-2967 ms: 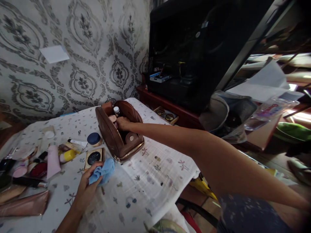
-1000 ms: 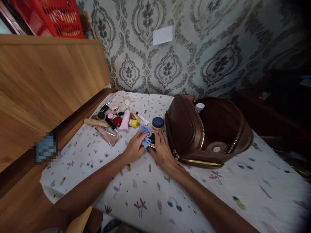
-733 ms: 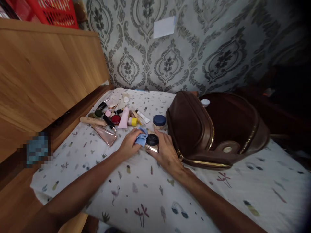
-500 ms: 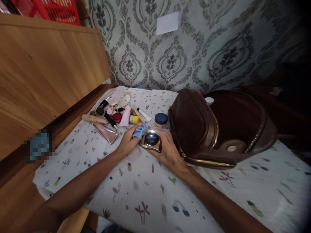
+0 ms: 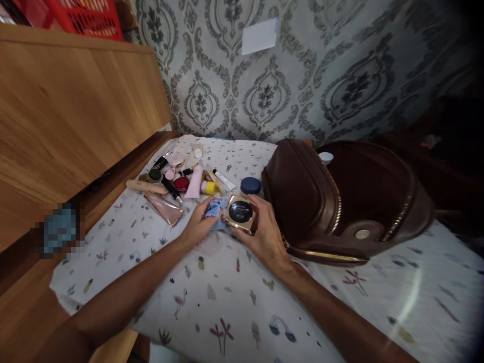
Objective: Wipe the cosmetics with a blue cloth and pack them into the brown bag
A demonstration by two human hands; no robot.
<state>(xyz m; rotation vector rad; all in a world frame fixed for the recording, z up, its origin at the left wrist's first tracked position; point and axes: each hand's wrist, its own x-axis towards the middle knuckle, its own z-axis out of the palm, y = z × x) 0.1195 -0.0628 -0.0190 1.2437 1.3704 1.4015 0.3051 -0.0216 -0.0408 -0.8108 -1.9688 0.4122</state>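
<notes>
My left hand [image 5: 197,224] is closed around a crumpled light blue cloth [image 5: 216,209]. Close to the cloth, my right hand [image 5: 264,232] grips a square gold cosmetic jar [image 5: 241,214] with a round black face that bears small print. The jar is tilted so this face points up towards me. Just behind it stands a jar with a dark blue lid [image 5: 250,186]. Beyond my left hand lie a pink tube [image 5: 194,181], a yellow-capped bottle [image 5: 208,188], a red-lidded jar [image 5: 182,184] and a rose-gold tube [image 5: 164,208].
A brown leather bag [image 5: 302,196] with gold zips rests at the right, a small white cap [image 5: 325,158] on it. More cosmetics lie at the back left on the patterned cloth cover [image 5: 227,307]. A wooden cabinet [image 5: 83,101] with a red basket stands left.
My right hand has tipped the gold jar so its black face shows more fully, and shifted it slightly right. The blue cloth in my left hand has moved a little off the jar.
</notes>
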